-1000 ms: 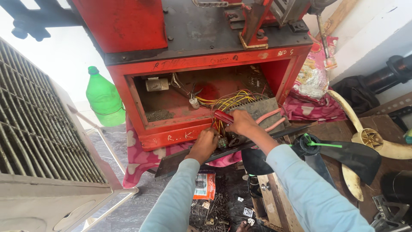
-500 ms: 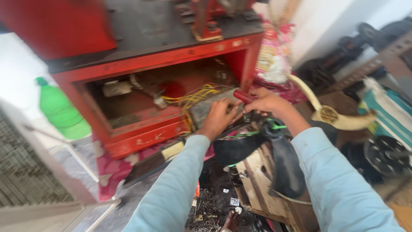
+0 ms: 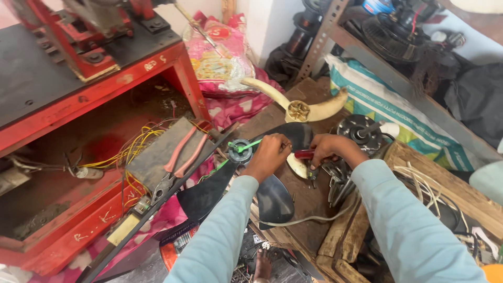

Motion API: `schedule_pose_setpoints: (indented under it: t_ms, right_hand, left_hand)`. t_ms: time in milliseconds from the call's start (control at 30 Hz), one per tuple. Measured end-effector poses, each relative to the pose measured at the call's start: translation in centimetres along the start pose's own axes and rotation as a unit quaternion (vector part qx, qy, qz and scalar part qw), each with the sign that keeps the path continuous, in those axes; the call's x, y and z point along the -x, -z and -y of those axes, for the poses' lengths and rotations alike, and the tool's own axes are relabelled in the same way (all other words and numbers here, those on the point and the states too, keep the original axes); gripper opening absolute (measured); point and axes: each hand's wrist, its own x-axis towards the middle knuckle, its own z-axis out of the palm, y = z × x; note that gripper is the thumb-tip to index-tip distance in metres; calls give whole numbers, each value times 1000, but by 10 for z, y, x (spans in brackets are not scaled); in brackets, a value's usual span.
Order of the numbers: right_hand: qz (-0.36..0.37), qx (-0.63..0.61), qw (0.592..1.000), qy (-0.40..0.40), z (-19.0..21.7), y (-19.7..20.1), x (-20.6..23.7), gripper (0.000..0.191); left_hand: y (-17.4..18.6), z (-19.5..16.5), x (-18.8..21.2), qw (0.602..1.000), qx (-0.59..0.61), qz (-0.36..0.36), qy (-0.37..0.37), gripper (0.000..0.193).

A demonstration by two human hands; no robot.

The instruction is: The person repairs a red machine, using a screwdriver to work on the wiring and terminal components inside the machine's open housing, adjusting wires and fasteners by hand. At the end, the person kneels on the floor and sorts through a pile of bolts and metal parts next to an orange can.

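Both hands shifted onto the glossy black fan blade, right grip clasping a red-handled tool.

Black fan blade, red-handled screwdriver

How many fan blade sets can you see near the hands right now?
2. A black fan blade lies under the left hand; a cream fan blade lies just beyond both hands, on the wooden bench. More may be hidden among the shelf clutter.

The pliers lie on a block inside the cabinet, at nine o'clock from the fan blade. Both hands rest on that blade; a propeller lies at twelve o'clock behind them.
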Motion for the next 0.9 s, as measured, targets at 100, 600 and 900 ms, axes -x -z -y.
schedule_pose_setpoints:
  t_ms: [100,600,900]
  right_hand:
    - [-13,11,1000,-22,-10,-5,4,48]
    - [-77,115,984,112,138,41,-11,57]
    - [135,50,880,452,345,-20,1,45]
  left_hand:
    - [-6,2,-5,1000,-7,13,-11,18]
    - [138,50,48,986,-115,-102,64,16]
    - [249,85,162,941,-219,-200,162,19]
